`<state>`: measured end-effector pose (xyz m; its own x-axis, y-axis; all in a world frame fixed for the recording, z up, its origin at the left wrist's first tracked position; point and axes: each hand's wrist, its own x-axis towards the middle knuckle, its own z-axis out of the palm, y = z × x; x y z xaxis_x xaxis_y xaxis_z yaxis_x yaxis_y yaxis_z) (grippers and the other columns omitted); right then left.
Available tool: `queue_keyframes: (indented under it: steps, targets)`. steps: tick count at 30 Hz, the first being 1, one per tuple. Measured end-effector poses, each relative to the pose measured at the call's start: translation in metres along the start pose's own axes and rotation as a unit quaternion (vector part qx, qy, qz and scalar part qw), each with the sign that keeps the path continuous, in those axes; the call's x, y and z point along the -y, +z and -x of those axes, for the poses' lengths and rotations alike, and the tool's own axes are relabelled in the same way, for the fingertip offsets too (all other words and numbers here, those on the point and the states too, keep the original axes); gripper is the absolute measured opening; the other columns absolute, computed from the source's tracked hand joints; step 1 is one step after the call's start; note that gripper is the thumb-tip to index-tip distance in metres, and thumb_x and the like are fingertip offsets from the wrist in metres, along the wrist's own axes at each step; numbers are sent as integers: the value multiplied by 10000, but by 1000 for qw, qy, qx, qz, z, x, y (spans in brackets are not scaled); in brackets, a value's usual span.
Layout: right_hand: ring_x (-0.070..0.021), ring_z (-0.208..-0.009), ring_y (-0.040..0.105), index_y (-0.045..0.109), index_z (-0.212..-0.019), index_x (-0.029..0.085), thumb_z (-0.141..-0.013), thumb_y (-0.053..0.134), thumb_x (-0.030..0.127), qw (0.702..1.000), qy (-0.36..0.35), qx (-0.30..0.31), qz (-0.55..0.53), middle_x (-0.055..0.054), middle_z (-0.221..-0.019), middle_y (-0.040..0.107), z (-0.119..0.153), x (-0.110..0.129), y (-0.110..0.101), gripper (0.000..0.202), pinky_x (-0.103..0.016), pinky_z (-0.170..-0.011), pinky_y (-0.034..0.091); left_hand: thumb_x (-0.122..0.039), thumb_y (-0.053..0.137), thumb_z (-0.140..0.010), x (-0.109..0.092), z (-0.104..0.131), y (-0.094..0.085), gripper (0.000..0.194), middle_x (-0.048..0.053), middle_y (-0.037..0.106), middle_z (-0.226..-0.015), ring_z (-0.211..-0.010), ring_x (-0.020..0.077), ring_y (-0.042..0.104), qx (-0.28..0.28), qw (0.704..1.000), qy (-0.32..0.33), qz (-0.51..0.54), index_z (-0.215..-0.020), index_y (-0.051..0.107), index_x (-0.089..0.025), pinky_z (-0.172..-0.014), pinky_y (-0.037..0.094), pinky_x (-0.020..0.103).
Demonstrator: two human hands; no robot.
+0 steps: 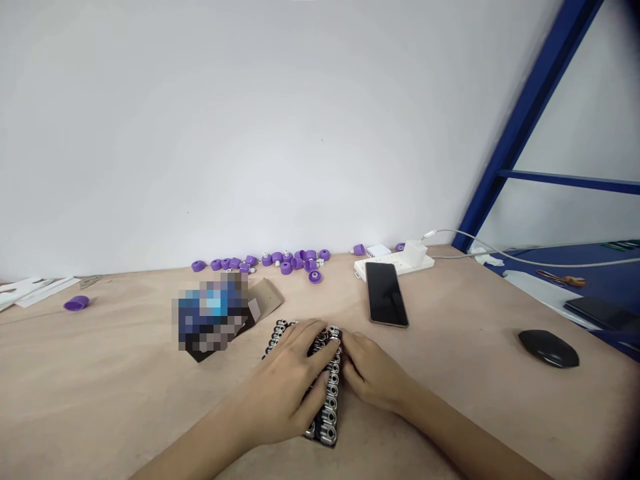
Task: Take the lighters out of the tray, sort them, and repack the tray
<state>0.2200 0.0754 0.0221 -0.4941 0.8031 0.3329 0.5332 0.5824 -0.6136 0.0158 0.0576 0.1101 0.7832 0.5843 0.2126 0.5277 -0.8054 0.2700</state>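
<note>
Rows of small shiny metal loops with dark centres cover a flat dark board (331,400) lying on the table in front of me. My left hand (283,380) lies over the middle of it, fingers spread and resting on the loops, hiding much of the rows. At the board's upper right edge, my right hand (373,373) has its fingers curled together and touching the end of the right-hand row. Whatever those fingertips pinch is hidden. A dark box (215,320) with an open cardboard flap stands just left of the board.
Several purple caps (297,260) lie along the wall, and another purple cap (77,303) is far left. A phone (387,293) leans on a white power strip (413,262) with a plugged-in charger. A black mouse (549,348) sits at right, near a blue metal frame (515,127).
</note>
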Motion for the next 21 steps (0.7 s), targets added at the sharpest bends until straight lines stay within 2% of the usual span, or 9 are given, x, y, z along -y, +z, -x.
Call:
queue_keyframes:
  steps: [9,15,18,21]
  targets:
    - [-250,-908,610,529,-1074,176,-826,435,79,1000,8,6,28,-97,-987,655,1,-3,2,282,-387,-812,479,-183,396,-954,1,2,1,421,220,408,-1508,-1414,337,356,21,999,19,-33,-1356,482,-88,-1152,331,548]
    - [-269,-914,619,527,-1080,155,-872,391,87,999,0,5,34,-143,-1008,666,1,-5,1,257,-409,-819,476,-158,377,-952,-1,-1,-3,414,185,510,-1447,-1371,299,429,38,998,38,-43,-1339,499,-72,-1158,323,518]
    - [-241,-894,628,525,-1059,176,-917,377,112,1000,-8,9,21,-123,-1005,672,2,-5,-3,215,-368,-802,487,-165,378,-955,0,-1,-3,439,184,493,-1471,-1365,308,441,37,997,41,-50,-1370,481,-63,-1143,345,531]
    - [-218,-802,623,524,-972,192,-948,386,150,1000,-8,7,15,-92,-912,671,3,-6,-5,146,-327,-722,485,-174,379,-961,3,0,0,467,185,463,-1499,-1390,312,417,38,996,52,-58,-1404,448,-48,-1154,336,541]
